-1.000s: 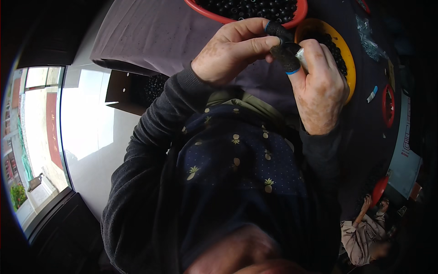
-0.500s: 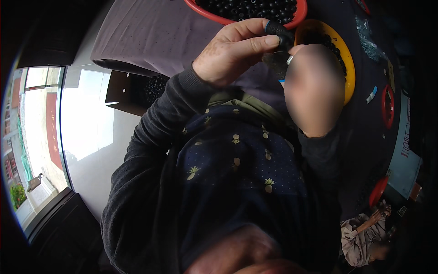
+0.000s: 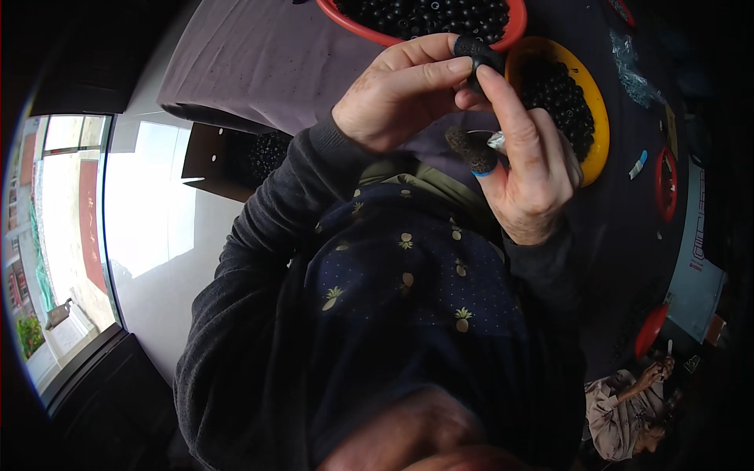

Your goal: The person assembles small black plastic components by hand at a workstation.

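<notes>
My left hand (image 3: pixel 393 98) pinches a small black piece (image 3: pixel 479 53) between thumb and fingertips, held up over the table's edge. My right hand (image 3: pixel 534 169) is beside it, its raised index finger touching the same piece. The right thumb wears a dark fingertip cover with a blue rim (image 3: pixel 471 153). A small silvery piece (image 3: pixel 496 141) is tucked in the right hand behind that thumb. Just beyond the hands stand a red bowl (image 3: pixel 369 30) and a yellow bowl (image 3: pixel 593 102), both full of small black beads.
The bowls rest on a dark purple cloth (image 3: pixel 259 63). More red dishes (image 3: pixel 666 184) and a clear plastic bag (image 3: pixel 632 67) lie to the right. A dark box of black beads (image 3: pixel 263 153) sits below the table's edge on the left. Another person (image 3: pixel 628 404) is at the lower right.
My right hand moved quickly, then settled with its index finger stretched up to the black piece. The covered thumb has come away from it. My left hand kept its pinch.
</notes>
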Tool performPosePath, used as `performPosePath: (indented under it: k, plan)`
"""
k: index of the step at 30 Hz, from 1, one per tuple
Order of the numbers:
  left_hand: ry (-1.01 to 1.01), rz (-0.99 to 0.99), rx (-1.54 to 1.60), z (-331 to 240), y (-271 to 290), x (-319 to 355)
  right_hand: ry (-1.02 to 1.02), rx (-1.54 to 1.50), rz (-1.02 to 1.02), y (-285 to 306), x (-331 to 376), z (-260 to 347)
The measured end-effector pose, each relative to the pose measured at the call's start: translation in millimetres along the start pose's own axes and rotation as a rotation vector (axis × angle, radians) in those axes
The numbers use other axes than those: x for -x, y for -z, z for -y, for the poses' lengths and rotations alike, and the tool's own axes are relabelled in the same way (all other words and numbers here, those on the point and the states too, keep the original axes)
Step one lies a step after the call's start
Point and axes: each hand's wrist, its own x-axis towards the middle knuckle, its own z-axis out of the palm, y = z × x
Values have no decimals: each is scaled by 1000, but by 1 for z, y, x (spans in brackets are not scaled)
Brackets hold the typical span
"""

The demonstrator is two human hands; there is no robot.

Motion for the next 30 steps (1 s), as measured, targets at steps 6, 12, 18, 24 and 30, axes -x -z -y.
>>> performPosePath:
  k: [6,12,18,24,30]
  plan:
    - [15,-9,13,2,-3,1,-71,-11,5,-5,-5,4]
    - [-60,-59,-47,7,-1,-1,-63,-102,-26,5,-8,12]
    - [-83,49,-85,10,8,-2,-280,-77,-24,14,-15,3]
    - [-70,11,-154,5,2,-2,-253,22,59,11,-24,2]
    - [-83,57,-143,5,5,-1,-286,30,137,13,-28,3]
